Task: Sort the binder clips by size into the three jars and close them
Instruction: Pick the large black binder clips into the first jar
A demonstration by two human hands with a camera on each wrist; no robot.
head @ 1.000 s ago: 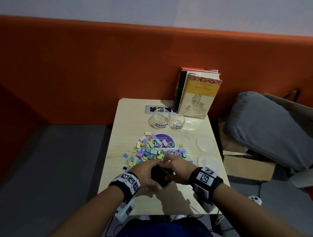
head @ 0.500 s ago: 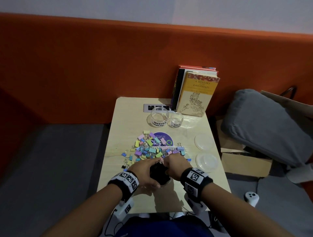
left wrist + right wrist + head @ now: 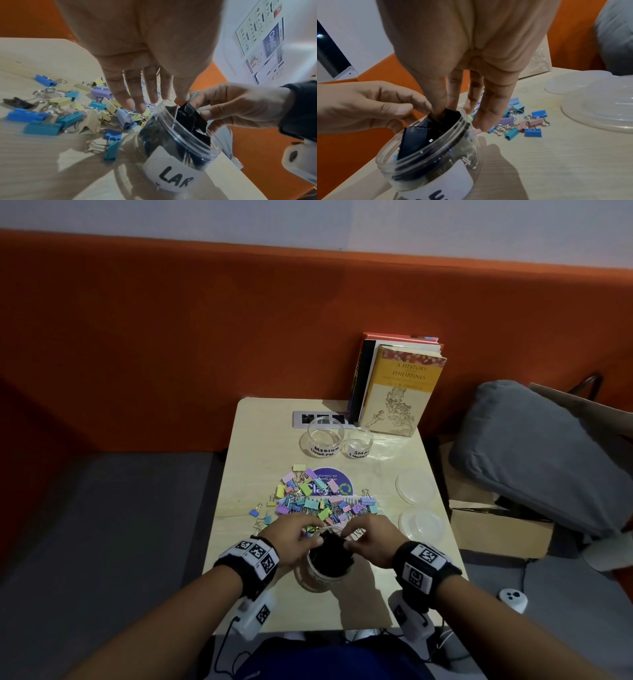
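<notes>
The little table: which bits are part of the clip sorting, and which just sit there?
Part of the job:
- clear plastic jar of big black clips
- empty clear jar labelled Medium
- empty clear small jar
- heap of pastel binder clips
- two clear round lids

Just lying about:
- upright yellow history book
- round purple sticker

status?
Both hands pinching black clip at Large jar mouth. Medium jar, Small jar empty. Coloured pile unsorted, lids off.
</notes>
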